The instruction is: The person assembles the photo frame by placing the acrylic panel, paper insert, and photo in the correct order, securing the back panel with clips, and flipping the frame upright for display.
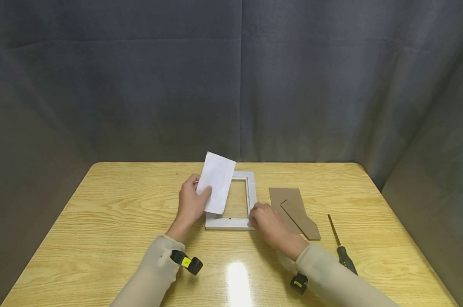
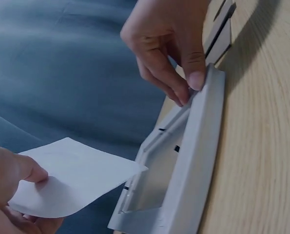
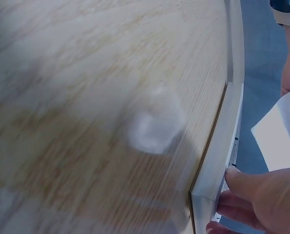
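My left hand [image 1: 190, 204] holds a white sheet of paper [image 1: 218, 179], thumb on its face and fingers behind. The sheet is tilted above the left part of a white picture frame [image 1: 250, 187], which lies on the table. Small dark tabs [image 2: 177, 148] stick out along the frame's inner edge. At the frame's near right corner, my right hand [image 1: 270, 224] grips the rim between thumb and curled fingers. In the right wrist view the thumb [image 3: 240, 180] lies on the frame's side. The paper hides the frame's upper left part in the head view.
Right of the frame lies a brown backing board [image 1: 285, 194] with its stand leg [image 1: 302, 221]. Farther right is a screwdriver [image 1: 345, 256] with a dark handle. The wooden table [image 1: 112, 221] ends at a grey curtain [image 1: 158, 98] behind.
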### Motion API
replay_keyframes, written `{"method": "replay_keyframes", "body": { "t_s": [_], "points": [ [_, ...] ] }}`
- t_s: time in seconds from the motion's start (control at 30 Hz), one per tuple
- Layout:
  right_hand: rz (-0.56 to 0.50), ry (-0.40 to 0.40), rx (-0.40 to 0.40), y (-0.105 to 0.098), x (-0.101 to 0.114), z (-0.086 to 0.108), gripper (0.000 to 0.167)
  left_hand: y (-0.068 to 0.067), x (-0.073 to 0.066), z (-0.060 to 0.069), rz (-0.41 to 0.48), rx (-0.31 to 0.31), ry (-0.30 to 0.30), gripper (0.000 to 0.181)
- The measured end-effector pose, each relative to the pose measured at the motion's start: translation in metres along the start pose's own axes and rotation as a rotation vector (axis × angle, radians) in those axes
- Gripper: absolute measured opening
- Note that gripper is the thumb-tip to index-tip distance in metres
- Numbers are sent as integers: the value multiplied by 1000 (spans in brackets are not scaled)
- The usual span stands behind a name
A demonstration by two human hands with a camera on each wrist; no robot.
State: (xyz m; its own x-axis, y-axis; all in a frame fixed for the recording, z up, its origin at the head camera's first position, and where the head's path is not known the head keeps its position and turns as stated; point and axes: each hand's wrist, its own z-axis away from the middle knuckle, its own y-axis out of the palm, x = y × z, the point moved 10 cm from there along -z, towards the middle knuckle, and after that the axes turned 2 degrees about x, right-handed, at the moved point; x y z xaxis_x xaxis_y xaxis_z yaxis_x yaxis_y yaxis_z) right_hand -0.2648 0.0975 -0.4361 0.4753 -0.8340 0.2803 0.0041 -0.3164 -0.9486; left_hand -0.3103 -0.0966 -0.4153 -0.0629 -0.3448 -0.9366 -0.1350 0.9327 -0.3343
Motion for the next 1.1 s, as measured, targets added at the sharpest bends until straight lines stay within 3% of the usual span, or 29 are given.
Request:
{"method": "replay_keyframes", "body": {
  "t_s": [0.33,0.63,0.9,1.1],
  "points": [
    [-4,25,19,0,-1,-1,9,14,12,-1,-38,4,-55,43],
    [33,20,24,0,0,0,20,28,23,0,-87,19,-82,37],
    [49,4,14,0,2,0,29,40,23,5,-265,70,-15,53],
    [56,-2,8,0,3,1,30,41,25,6,-405,86,-44,62]
  ]
}}
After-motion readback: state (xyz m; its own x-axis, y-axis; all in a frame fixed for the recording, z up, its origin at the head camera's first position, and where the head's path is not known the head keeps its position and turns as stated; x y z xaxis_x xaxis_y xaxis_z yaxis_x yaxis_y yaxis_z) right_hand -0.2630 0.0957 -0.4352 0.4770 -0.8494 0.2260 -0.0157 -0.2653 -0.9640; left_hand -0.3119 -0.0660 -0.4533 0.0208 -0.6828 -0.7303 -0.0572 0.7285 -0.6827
